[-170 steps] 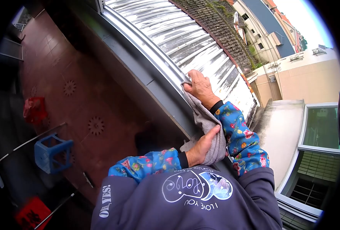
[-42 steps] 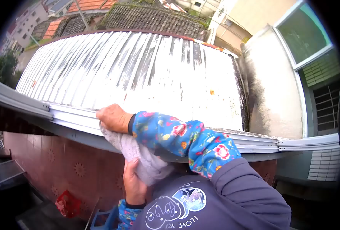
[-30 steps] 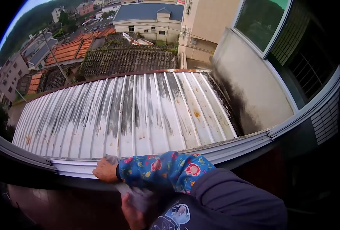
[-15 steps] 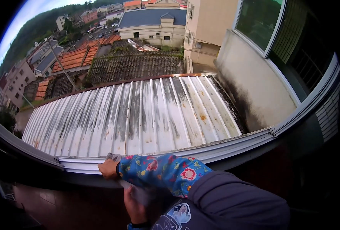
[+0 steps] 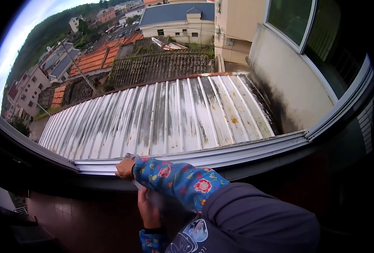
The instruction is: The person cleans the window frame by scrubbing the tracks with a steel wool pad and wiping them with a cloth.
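Observation:
My right hand (image 5: 124,168), its fingers closed, presses a grey cloth (image 5: 132,156) onto the white metal window track (image 5: 95,167), near the track's left end. Part of the cloth shows above the knuckles, and more of it hangs below the wrist. The right arm, in a blue floral sleeve (image 5: 179,178), reaches across from the right. Lower down, inside the sill, my left hand (image 5: 149,213) is raised with its thumb up beside the hanging cloth and appears closed on it. Its fingers are partly hidden in shadow.
Outside, just beyond the track, lies a stained corrugated metal roof (image 5: 166,118). A weathered wall (image 5: 286,84) and a window pane (image 5: 290,21) rise at right. Tiled roofs (image 5: 161,67) and buildings stand farther off. Below the sill is a dark reddish floor (image 5: 68,215).
The view has shifted, so the roof and track sit higher and farther right. My right hand stays on the track with the cloth, slightly nearer its left end. More of the left sleeve shows.

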Available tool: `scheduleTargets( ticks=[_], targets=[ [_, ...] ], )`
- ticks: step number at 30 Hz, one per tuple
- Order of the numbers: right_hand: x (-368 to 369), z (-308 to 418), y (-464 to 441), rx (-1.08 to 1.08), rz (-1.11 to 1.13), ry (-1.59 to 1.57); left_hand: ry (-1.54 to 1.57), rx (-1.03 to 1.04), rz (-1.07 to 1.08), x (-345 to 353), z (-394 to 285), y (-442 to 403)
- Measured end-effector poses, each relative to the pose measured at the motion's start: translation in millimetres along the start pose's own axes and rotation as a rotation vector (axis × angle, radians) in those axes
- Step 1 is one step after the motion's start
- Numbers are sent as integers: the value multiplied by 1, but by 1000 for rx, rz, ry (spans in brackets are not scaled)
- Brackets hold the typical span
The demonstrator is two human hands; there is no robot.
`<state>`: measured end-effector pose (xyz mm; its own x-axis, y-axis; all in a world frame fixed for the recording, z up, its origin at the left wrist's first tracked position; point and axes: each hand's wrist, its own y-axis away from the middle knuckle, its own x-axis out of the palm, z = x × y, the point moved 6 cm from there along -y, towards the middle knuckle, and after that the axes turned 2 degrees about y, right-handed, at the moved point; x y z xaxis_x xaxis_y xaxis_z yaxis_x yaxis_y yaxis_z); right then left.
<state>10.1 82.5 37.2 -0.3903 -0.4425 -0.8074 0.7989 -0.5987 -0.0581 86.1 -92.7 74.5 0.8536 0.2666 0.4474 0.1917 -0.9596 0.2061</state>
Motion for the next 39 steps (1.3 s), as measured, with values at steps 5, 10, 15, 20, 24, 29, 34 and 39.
scheduleTargets(
  ticks=[5,10,15,20,24,29,34,39],
  targets=[
    [-11,-8,23,-31,-18,-17,401,-254,-73,17,15,1],
    [-32,-20,67,-27,-72,-10,336,-271,-92,45,32,16],
    [-45,-38,110,-39,-86,23,272,-263,-66,78,51,28],
    [-65,-57,159,-36,-105,42,196,-329,16,121,66,47],
    [-84,-72,207,39,-102,12,112,-403,68,151,88,62],
    [-112,-94,271,108,-120,7,17,-500,171,194,113,76],
    [-145,-126,351,114,-197,35,-76,-615,318,246,145,88],
    [-176,-152,425,104,-115,143,-159,-722,519,304,185,99]
  ],
)
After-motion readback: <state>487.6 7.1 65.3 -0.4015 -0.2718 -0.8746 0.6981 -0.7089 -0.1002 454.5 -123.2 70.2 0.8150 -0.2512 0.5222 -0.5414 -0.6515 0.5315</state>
